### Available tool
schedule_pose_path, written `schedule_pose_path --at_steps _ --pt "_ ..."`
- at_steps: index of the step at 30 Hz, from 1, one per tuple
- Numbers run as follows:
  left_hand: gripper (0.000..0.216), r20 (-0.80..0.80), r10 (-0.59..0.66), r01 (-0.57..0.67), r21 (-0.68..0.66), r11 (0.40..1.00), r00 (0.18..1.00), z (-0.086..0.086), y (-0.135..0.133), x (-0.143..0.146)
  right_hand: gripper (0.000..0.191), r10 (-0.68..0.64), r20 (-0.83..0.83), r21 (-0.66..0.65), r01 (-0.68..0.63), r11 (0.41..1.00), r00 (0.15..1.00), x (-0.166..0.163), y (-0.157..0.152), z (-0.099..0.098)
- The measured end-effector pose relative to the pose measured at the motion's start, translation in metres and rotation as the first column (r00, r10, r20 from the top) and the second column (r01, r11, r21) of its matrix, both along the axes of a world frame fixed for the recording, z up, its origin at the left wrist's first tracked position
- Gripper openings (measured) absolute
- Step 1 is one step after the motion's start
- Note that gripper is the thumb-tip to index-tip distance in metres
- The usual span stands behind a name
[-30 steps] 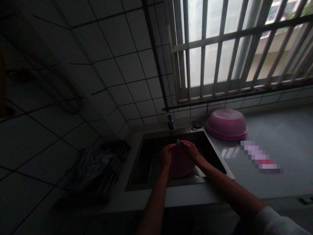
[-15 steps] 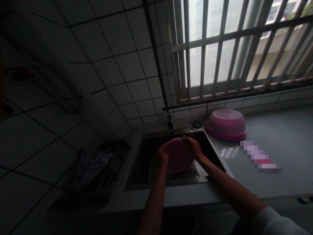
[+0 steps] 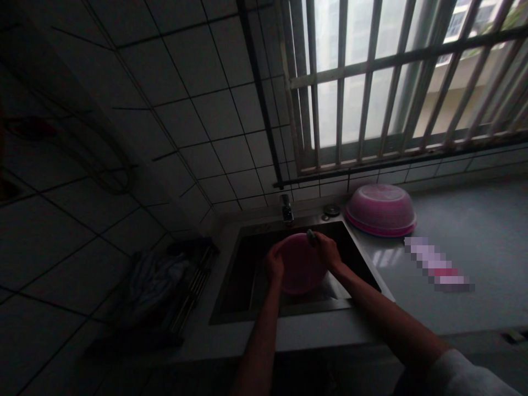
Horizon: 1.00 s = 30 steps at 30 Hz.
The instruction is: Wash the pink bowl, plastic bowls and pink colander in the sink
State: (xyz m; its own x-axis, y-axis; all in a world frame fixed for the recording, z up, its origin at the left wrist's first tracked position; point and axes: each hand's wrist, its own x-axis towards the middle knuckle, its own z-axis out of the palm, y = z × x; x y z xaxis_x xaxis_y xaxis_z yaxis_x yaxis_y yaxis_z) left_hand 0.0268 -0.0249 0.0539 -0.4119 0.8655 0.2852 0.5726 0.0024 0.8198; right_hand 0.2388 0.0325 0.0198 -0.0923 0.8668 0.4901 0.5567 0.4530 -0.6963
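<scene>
- A pink bowl (image 3: 303,272) is held inside the sink (image 3: 247,258)
- Its left rim is gripped by the left hand (image 3: 274,261), with the fingers curled
- A small green thing (image 3: 312,237) is pinched by the right hand (image 3: 328,250) at the right rim
- Parts of both sides are hidden by the hands
- The tap (image 3: 286,210) is fixed just behind
- A pink tub (image 3: 381,212) is set on the counter (image 3: 474,220), right of the sink
- A cloth (image 3: 159,275) is heaped at the left, in shadow
</scene>
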Motion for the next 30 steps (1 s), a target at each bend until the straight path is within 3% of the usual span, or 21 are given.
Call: schedule_pose_path --at_steps 8,10,15,18,23,26,30 --pt "0.044 -0.101 -0.22 0.216 -0.045 0.975 0.97 -0.002 -0.001 0.007 0.045 0.272 0.121 0.063 -0.281 0.958 0.955 -0.025 -0.014 0.007" --pt "0.045 -0.106 -0.208 0.206 -0.028 0.978 0.972 -0.004 -0.001 0.007 0.042 0.244 0.074 0.038 -0.248 0.968 0.967 -0.021 -0.012 0.008" --pt "0.042 -0.029 -0.043 0.043 0.013 0.999 0.999 -0.01 0.003 0.001 0.033 0.089 -0.064 -0.024 -0.091 0.996 0.994 0.002 -0.001 0.005" --pt "0.043 -0.019 -0.024 0.024 0.003 1.0 1.0 -0.012 0.004 0.0 0.032 0.052 -0.083 -0.035 -0.055 0.998 0.995 0.004 -0.001 0.004" --pt "0.04 -0.093 -0.166 0.161 -0.058 0.985 0.982 -0.012 0.003 0.008 0.043 0.2 0.07 0.075 -0.205 0.976 0.977 -0.018 -0.013 0.006" --pt "0.035 -0.167 -0.216 0.196 -0.128 0.972 0.962 -0.013 0.002 0.01 0.045 0.295 0.15 0.069 -0.308 0.949 0.944 -0.026 -0.016 0.006" --pt "0.039 -0.14 -0.121 0.115 -0.05 0.992 0.983 -0.014 0.003 0.003 0.039 0.187 0.021 0.003 -0.187 0.982 0.982 -0.013 -0.006 0.004"
